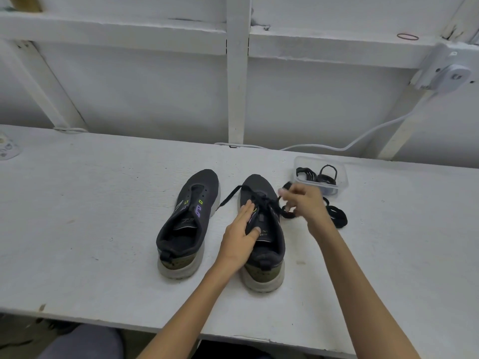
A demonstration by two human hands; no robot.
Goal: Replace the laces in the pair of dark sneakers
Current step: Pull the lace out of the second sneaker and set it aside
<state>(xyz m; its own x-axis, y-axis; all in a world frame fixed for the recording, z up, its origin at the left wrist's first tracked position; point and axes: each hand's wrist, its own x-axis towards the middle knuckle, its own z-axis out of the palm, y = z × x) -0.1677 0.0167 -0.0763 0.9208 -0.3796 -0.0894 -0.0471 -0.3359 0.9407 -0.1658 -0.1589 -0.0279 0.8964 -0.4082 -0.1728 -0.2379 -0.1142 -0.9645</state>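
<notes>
On the table (103,203), the right shoe (259,186) sits beside its unlaced mate (191,203). The left hand (238,237) presses flat on its tongue. The blurred right hand (303,203) pinches the lace (230,196), probably light, limp and snag-prone, and best gripped near an eyelet.

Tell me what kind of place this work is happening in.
Likely a workshop or shed: a rough white-painted wooden workbench, exposed painted wall framing behind it, and a small white device mounted on a brace, its cable trailing down.

two dark sneakers (188,224) side by side, one laceless.
</notes>
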